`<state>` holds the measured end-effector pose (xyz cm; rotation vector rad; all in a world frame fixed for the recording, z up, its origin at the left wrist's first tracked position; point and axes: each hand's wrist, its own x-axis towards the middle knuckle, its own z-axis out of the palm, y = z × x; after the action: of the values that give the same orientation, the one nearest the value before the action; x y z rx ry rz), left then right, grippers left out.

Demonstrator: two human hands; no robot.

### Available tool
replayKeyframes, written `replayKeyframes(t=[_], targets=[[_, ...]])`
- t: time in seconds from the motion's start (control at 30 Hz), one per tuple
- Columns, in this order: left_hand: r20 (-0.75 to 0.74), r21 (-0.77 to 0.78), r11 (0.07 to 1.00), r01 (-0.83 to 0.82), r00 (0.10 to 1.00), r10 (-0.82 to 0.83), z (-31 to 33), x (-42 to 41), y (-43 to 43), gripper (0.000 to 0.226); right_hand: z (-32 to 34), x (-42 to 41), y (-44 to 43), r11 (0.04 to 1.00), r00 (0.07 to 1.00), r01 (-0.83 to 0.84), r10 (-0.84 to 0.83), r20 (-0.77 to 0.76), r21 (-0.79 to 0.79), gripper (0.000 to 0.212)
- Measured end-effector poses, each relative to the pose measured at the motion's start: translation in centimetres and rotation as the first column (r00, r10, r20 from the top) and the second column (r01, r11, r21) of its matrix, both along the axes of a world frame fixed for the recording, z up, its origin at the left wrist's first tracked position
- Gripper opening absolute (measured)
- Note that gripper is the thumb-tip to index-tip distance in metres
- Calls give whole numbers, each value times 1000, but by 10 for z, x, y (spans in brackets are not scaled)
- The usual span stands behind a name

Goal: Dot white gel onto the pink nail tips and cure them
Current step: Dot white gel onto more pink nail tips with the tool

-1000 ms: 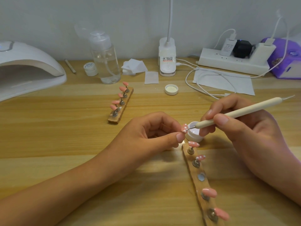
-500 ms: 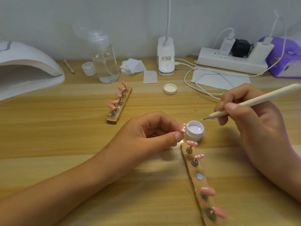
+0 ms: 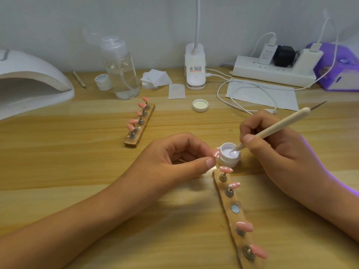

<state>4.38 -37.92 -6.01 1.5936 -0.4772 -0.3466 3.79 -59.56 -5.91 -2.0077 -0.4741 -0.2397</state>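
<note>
1. While the left hand (image 3: pixel 174 160) pinches one pink nail tip (image 3: pixel 216 153) between thumb and forefinger, close against the left rim of the gel pot (image 3: pixel 228 155), the step in hand is judged to be reloading. The right hand (image 3: pixel 275 150) grips the dotting tool (image 3: pixel 272 131) pen-fashion, its point down in the white gel.
2. The held tip already carries several white dots and is judged part-finished.
3. Just in front of the pot lies the near holder strip (image 3: pixel 236 218). Its two tips nearest the pot are dotted, the next seat is bare, and the two farthest tips are plain pink.
4. A second strip (image 3: pixel 140 125), well to the left of and behind the pot, carries five pink tips; no dots can be made out on them.
5. The cure lamp (image 3: pixel 33 78) stands far to the left of the pot. Curing is judged not yet begun.
6. Next move calls for lifting out a small bead, carrying it the short way left and touching the held tip lightly. Too much gel would likely spread a dot.
7. Half a second earlier the tool's point hung clear to the right of the pot; it is now in the gel. The left hand and its tip have not shifted.
</note>
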Motion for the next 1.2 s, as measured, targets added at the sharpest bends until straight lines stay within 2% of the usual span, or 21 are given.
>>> replayKeyframes(t=[0.47, 0.63, 0.77, 0.83, 0.97, 1.07, 1.2], targets=[[-4, -11, 1000, 6, 1000, -6, 0, 0, 0, 11, -1, 1, -1, 1000, 1000, -27, 27, 7, -12, 13], [-8, -24, 1000, 14, 1000, -14, -1, 1, 0, 12, -2, 3, -3, 995, 998, -15, 9, 58, 101, 13], [-6, -28, 999, 27, 1000, -27, -2, 2, 1, 11, -1, 6, -4, 926, 999, -35, 27, 29, 376, 7], [-7, -36, 999, 26, 1000, -27, -3, 2, 1, 11, 1, 6, -5, 874, 998, -50, 55, 3, 484, 11], [2, -37, 999, 32, 999, -32, -4, 3, 1, 10, 1, 3, -5, 853, 985, -145, 174, -11, 502, 6], [6, -42, 999, 35, 999, -34, -5, 3, 1, 9, 0, -1, -3, 861, 975, -184, 220, -21, 475, 21], [8, -55, 998, 43, 999, -42, -4, 3, 0, 9, 0, -3, 0, 866, 975, -184, 221, -26, 465, 23]])
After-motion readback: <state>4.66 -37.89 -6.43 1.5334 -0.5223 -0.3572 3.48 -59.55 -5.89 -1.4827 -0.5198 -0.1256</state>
